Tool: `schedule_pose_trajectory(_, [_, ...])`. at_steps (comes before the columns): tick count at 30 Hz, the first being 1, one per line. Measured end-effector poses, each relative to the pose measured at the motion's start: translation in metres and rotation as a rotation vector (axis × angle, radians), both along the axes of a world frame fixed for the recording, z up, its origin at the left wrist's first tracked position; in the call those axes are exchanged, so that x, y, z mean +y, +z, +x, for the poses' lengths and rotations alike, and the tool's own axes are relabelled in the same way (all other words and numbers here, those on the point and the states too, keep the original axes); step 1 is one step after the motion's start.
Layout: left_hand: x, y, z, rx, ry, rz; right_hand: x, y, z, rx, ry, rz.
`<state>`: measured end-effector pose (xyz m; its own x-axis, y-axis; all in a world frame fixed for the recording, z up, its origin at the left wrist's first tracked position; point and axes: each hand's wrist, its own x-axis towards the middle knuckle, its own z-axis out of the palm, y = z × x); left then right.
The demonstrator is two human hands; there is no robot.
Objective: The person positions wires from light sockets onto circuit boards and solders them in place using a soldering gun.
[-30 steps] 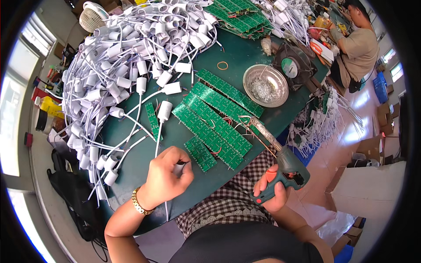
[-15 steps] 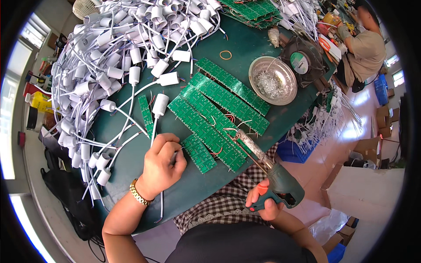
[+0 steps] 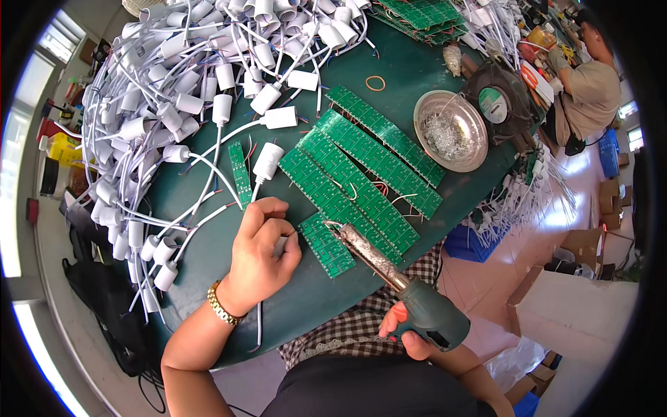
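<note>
Soldering gun (image 3: 432, 311) in your right hand (image 3: 415, 345), fingers wrapped round it; tip (image 3: 340, 227) over the small board (image 3: 329, 251). Your left hand (image 3: 266, 247): fingers curled narrow over the white cable (image 3: 260, 323); whether they grip it, cannot tell.

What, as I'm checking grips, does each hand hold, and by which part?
Right hand: the soldering gun, by its handle. Left hand: seemingly the white cable of a lamp socket, partway along; grip hidden.
</note>
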<state>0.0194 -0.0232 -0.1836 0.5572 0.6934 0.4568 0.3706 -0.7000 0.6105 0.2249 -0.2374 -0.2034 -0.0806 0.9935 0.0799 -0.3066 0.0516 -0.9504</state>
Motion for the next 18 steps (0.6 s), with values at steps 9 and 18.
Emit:
schedule_pose_trajectory(9, [0.0,0.0,-0.003,0.074,-0.011,-0.055,0.003,-0.01,-0.005,-0.698,-0.098,0.099])
schedule_pose_trajectory(18, [0.0,-0.003,-0.002,0.085,-0.005,-0.022,0.007,-0.009,-0.005,-0.691,-0.068,0.091])
